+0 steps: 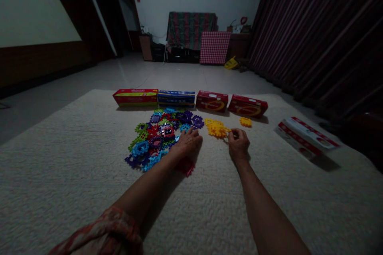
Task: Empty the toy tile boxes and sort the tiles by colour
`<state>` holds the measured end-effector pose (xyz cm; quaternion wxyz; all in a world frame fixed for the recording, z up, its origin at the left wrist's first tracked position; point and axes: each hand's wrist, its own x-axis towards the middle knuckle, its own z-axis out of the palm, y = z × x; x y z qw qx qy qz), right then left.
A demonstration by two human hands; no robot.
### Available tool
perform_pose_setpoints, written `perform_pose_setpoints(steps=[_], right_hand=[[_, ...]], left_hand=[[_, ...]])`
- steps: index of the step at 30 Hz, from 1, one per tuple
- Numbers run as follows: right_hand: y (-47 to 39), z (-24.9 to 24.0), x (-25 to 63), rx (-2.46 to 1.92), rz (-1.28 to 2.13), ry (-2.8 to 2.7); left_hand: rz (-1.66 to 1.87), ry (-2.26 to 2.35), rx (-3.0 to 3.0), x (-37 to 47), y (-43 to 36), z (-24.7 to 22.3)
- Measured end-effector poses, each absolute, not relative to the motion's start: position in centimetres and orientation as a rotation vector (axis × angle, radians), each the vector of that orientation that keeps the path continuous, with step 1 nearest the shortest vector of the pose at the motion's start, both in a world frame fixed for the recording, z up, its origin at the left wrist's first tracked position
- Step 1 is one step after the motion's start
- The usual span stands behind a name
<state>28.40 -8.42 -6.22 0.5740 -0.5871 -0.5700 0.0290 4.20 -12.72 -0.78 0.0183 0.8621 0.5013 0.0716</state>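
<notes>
My left hand lies palm down at the right edge of a mixed pile of toothed plastic building pieces, its fingers stretched out and nothing seen in them. Blue, purple, green and red pieces overlap in that pile. A red piece shows below my left wrist. My right hand is closed in a pinch on a yellow toothed piece, at the right side of a small heap of yellow pieces. One more yellow piece lies apart, farther right.
A red and yellow box, a blue box and two dark red boxes stand in a row behind the pieces. At right, a white and red box sits on the pale textured mat.
</notes>
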Motion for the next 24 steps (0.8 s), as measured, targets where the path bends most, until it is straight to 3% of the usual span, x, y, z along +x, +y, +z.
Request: perform_pose_setpoints(steps=[8,13,15,19,24], right_hand=[[-8.4,-6.2,28.2,-1.381,0.092,-1.338],[-8.5,-6.1,28.2,-1.378,0.081,-1.336],[-8.6,-6.1,28.2,-1.375,0.080,-1.336],[-8.6,-5.9,28.1,-1.375,0.086,-1.321],[-8.6,-5.7,28.0,-1.379,0.103,-1.313]], left_hand=[[0.219,1.801,2.621,1.2,-14.0,-0.4],[0.276,1.139,2.825,2.0,-18.2,0.0],[0.229,1.077,2.834,1.7,-19.5,-0.1],[0.145,1.410,2.782,0.2,-19.4,0.5],[0.161,1.660,2.693,2.5,-13.4,2.5]])
